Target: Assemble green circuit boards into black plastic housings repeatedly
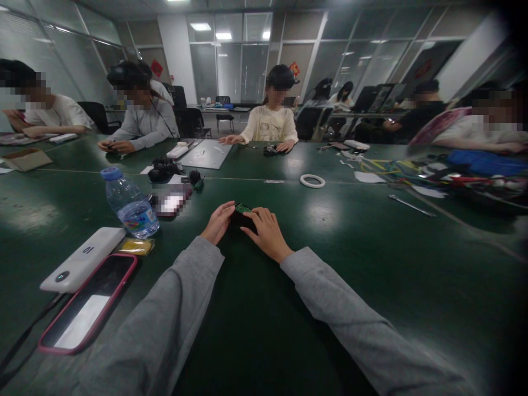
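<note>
A small green circuit board [243, 208] with a dark edge or casing sits between my hands, just above the green tabletop. My left hand [218, 223] grips its left side, fingers along the edge. From the right, my right hand [267, 234] has its curled fingers on the board, while the thumb points left below them. The underside of the board is dark and in shadow, so its full shape cannot be made out.
To the left are a water bottle [130, 206], a yellow packet [136, 246], a white power bank [84, 258] and a red-edged phone [91, 302]. Farther off lie a white ring [312, 181], a metal rod [411, 205] and tangled wires [412, 170]. Several people sit across the table.
</note>
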Action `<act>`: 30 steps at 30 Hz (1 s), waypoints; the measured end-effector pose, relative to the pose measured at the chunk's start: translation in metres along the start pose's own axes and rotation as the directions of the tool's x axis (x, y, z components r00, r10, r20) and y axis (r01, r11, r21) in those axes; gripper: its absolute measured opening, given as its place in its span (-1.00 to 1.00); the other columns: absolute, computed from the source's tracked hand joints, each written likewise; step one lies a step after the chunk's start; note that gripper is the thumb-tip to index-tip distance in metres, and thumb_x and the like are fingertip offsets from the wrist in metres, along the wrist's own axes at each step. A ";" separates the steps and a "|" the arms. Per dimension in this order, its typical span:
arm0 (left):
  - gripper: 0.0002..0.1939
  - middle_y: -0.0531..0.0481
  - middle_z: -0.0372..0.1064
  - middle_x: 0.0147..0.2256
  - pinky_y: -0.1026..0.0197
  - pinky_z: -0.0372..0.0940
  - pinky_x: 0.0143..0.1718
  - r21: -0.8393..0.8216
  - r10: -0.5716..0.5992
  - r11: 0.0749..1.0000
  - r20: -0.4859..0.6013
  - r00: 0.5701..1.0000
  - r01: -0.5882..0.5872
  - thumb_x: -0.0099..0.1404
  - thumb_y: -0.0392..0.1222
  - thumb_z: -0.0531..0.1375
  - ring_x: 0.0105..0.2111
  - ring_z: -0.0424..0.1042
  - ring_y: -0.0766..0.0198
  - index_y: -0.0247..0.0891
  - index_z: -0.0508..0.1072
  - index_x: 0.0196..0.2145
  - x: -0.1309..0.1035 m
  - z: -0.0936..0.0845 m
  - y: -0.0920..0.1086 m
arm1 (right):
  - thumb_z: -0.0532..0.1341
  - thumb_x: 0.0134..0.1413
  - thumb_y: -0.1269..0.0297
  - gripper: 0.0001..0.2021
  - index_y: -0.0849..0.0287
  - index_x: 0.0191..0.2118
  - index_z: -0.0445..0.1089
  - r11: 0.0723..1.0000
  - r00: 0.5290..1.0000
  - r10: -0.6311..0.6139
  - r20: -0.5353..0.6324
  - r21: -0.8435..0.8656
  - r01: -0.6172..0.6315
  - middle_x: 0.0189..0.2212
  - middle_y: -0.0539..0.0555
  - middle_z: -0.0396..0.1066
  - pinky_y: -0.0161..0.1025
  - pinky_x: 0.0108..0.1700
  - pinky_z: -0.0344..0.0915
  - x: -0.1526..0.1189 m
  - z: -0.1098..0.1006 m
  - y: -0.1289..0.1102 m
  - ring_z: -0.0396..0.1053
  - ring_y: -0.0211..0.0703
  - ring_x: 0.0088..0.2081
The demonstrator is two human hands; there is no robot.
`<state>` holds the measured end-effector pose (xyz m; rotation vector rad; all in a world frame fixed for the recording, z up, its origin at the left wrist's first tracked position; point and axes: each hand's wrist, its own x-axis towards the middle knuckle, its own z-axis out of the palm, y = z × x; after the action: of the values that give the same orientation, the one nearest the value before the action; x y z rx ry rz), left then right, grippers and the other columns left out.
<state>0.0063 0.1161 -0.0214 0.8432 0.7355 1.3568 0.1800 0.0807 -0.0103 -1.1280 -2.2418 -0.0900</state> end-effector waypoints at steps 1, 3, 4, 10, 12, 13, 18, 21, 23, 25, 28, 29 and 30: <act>-0.66 -0.06 0.41 -0.18 0.20 0.18 0.02 0.012 0.024 1.000 0.001 1.000 -0.024 0.10 -0.28 0.28 -0.16 0.39 0.32 -0.30 0.41 -0.13 0.000 0.001 -0.001 | 0.14 0.21 0.12 -0.62 0.11 0.09 0.17 1.000 1.000 0.012 -0.021 0.023 -0.012 -0.03 0.18 0.18 -0.04 -0.04 0.15 0.000 0.000 0.001 0.14 0.06 0.00; -0.67 -0.07 0.40 -0.15 0.19 0.14 0.07 0.036 0.070 0.997 -0.015 0.997 -0.069 0.08 -0.31 0.28 -0.10 0.37 0.30 -0.30 0.42 -0.15 0.001 0.002 -0.003 | 0.13 0.20 0.11 -0.60 0.13 0.10 0.15 0.996 0.995 0.062 -0.083 0.072 -0.056 -0.01 0.19 0.16 -0.02 0.00 0.14 0.000 0.002 0.003 0.13 0.07 0.02; -0.67 -0.08 0.39 -0.13 0.19 0.13 0.08 0.047 0.085 0.995 -0.029 0.996 -0.084 0.07 -0.32 0.28 -0.08 0.35 0.29 -0.30 0.43 -0.16 0.001 0.002 -0.004 | 0.14 0.19 0.10 -0.57 0.14 0.11 0.13 0.991 0.989 0.098 -0.115 0.097 -0.087 -0.01 0.20 0.15 0.00 0.02 0.14 0.000 0.003 0.004 0.12 0.08 0.03; -0.68 -0.11 0.36 -0.08 0.15 0.07 0.14 0.090 0.100 0.992 -0.084 0.991 -0.093 0.09 -0.34 0.24 0.04 0.27 0.23 -0.30 0.41 -0.15 0.003 0.000 -0.007 | 0.25 0.04 0.07 -0.44 0.22 0.09 0.15 0.962 0.981 0.169 -0.096 0.233 -0.143 -0.04 0.24 0.16 0.07 0.05 0.17 0.000 0.015 0.017 0.15 0.12 0.01; -0.68 -0.12 0.34 -0.05 0.14 0.06 0.15 0.092 0.098 0.992 -0.075 0.992 -0.091 0.10 -0.35 0.24 0.06 0.25 0.23 -0.29 0.41 -0.14 0.004 -0.001 -0.007 | 0.26 0.03 0.16 -0.47 0.23 0.09 0.16 0.953 0.987 0.142 -0.070 0.280 -0.117 -0.06 0.22 0.17 0.03 0.06 0.18 -0.001 0.019 0.020 0.17 0.09 -0.01; -0.67 -0.13 0.33 -0.04 0.15 0.06 0.15 0.093 0.094 0.992 -0.068 0.993 -0.088 0.10 -0.34 0.24 0.06 0.25 0.23 -0.29 0.40 -0.13 0.004 -0.002 -0.008 | 0.25 0.03 0.20 -0.49 0.23 0.08 0.16 0.948 0.989 0.132 -0.063 0.300 -0.107 -0.07 0.21 0.18 0.00 0.07 0.18 -0.002 0.021 0.021 0.18 0.07 -0.01; -0.63 -0.12 0.34 -0.04 0.14 0.07 0.15 0.095 0.096 0.991 -0.050 0.994 -0.090 0.04 -0.35 0.28 0.04 0.28 0.23 -0.30 0.41 -0.14 0.004 -0.003 -0.010 | 0.22 -0.02 0.37 -0.49 0.23 0.09 0.13 0.948 0.991 0.121 -0.057 0.304 -0.098 -0.08 0.19 0.17 -0.06 0.05 0.23 -0.001 0.020 0.021 0.22 0.01 -0.03; -0.63 -0.09 0.36 -0.07 0.12 0.09 0.14 0.107 0.107 0.989 -0.048 0.993 -0.101 0.01 -0.35 0.30 0.02 0.30 0.23 -0.28 0.43 -0.17 0.004 -0.002 -0.010 | 0.16 -0.03 0.48 -0.45 0.19 0.13 0.09 0.976 0.995 0.089 -0.040 0.203 -0.080 -0.03 0.21 0.12 -0.02 0.06 0.23 -0.001 0.014 0.016 0.19 0.03 0.01; -0.61 -0.08 0.37 -0.10 0.12 0.09 0.13 0.116 0.107 0.988 -0.044 0.993 -0.102 -0.01 -0.34 0.31 0.01 0.30 0.23 -0.27 0.43 -0.16 0.004 -0.001 -0.009 | 0.14 -0.04 0.53 -0.42 0.16 0.15 0.06 0.990 0.999 0.052 -0.018 0.132 -0.049 0.00 0.21 0.10 0.01 0.07 0.22 -0.001 0.010 0.012 0.16 0.05 0.05; -0.60 -0.08 0.38 -0.12 0.12 0.11 0.11 0.122 0.102 0.988 -0.035 0.994 -0.097 -0.01 -0.33 0.31 -0.01 0.31 0.23 -0.27 0.44 -0.15 0.003 -0.001 -0.008 | 0.14 -0.03 0.53 -0.41 0.13 0.17 0.05 0.995 1.000 0.026 0.001 0.092 -0.025 0.02 0.22 0.07 0.03 0.07 0.21 -0.002 0.007 0.009 0.13 0.07 0.07; -0.64 -0.09 0.39 -0.13 0.11 0.14 0.08 0.119 0.086 0.989 -0.029 0.996 -0.082 0.04 -0.30 0.29 -0.05 0.34 0.23 -0.28 0.44 -0.15 0.002 -0.001 -0.006 | 0.19 0.03 0.42 -0.46 0.11 0.15 0.08 0.997 1.000 0.015 0.014 0.074 -0.016 0.03 0.22 0.06 0.04 0.05 0.22 -0.003 0.006 0.006 0.13 0.09 0.07; -0.66 -0.10 0.39 -0.12 0.11 0.15 0.07 0.116 0.082 0.990 -0.031 0.996 -0.078 0.06 -0.28 0.28 -0.06 0.34 0.23 -0.28 0.44 -0.15 0.001 -0.001 -0.006 | 0.20 0.05 0.37 -0.48 0.11 0.14 0.09 0.997 1.000 0.013 0.018 0.076 -0.014 0.03 0.23 0.06 0.04 0.04 0.23 -0.003 0.006 0.006 0.13 0.10 0.06; -0.68 -0.11 0.39 -0.12 0.11 0.15 0.07 0.116 0.080 0.990 -0.033 0.996 -0.076 0.09 -0.26 0.27 -0.07 0.35 0.24 -0.29 0.44 -0.15 0.001 -0.001 -0.006 | 0.20 0.07 0.32 -0.50 0.12 0.14 0.10 0.997 1.000 0.013 0.020 0.081 -0.014 0.03 0.23 0.06 0.04 0.03 0.23 -0.003 0.006 0.005 0.13 0.10 0.06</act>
<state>0.0086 0.1172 -0.0268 0.9472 0.8232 1.4138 0.1819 0.0839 -0.0179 -1.1046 -2.2335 0.0179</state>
